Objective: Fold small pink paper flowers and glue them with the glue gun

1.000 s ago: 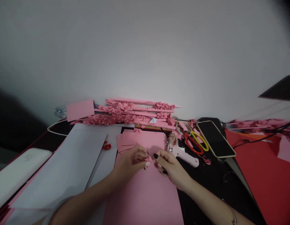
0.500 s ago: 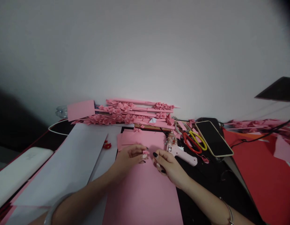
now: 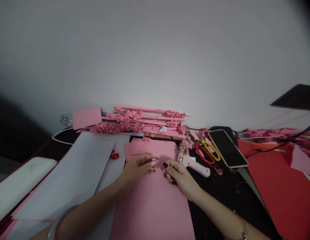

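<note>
Between the thumb and fingers of my left hand (image 3: 139, 167) is a small folded pink paper flower (image 3: 155, 160). Just to its right, my right hand (image 3: 177, 175) is closed in a pinch, thumb against fingertips; whatever it holds, if anything, is too small to make out. Both hands hover over a large pink paper sheet (image 3: 155, 210). Smaller pink sheets (image 3: 152, 146) lie at its far end, with small paper flowers (image 3: 146, 138) on top. A pale pink glue gun (image 3: 195, 165) rests beside my right hand.
Pink paper flower stems (image 3: 134, 120) are piled along the wall. On the right lie scissors (image 3: 207, 152), a phone (image 3: 227, 148) and red paper (image 3: 277, 186). White sheets (image 3: 69, 180) and a long white case (image 3: 22, 173) cover the left side.
My left fingers have turned the paper flower slightly, so less of it shows. My right hand keeps its pinch in nearly the same place.
</note>
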Motion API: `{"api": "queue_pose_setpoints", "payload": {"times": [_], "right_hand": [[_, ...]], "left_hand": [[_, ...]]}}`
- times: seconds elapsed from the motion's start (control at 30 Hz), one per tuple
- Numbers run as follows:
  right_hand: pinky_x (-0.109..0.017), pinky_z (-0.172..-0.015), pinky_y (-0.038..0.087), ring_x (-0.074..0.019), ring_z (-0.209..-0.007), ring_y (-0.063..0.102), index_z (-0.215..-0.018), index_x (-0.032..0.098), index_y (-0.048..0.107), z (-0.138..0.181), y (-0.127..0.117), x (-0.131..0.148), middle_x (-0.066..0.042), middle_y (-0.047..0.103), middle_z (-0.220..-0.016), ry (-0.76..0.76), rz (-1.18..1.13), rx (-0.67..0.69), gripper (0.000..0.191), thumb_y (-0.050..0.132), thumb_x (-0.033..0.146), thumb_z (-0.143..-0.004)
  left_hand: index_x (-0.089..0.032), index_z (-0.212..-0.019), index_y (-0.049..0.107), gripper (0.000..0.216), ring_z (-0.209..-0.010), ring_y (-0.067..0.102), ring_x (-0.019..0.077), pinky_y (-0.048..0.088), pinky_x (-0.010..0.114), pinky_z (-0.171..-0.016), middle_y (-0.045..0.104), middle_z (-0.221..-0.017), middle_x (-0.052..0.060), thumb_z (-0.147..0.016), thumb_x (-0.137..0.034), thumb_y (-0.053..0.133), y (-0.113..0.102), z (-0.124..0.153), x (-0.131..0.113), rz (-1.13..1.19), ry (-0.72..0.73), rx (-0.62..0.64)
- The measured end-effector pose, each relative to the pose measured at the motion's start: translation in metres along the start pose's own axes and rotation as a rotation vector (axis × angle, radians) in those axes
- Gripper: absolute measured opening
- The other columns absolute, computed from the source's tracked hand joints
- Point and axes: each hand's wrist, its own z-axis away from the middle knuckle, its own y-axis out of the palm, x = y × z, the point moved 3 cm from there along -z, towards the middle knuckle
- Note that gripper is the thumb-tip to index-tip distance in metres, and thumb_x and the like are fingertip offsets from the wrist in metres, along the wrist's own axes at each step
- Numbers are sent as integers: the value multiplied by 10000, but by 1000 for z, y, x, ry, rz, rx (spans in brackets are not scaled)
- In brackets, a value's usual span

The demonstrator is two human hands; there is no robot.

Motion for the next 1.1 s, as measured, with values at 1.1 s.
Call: {"api": "queue_pose_setpoints", "payload": {"times": [1.1], "right_hand": [[-200,-399,189,-55,-425,283,-682,186,444,-1,0,-3,74,396,-541,-88,64,21,390,543,515,-867]], "left_hand": [[-162,-870,676,204,-625,493,95,407,192,-560,624,-746,4,-782,-344,650,-2,0,-1,-97,141,15]]}}
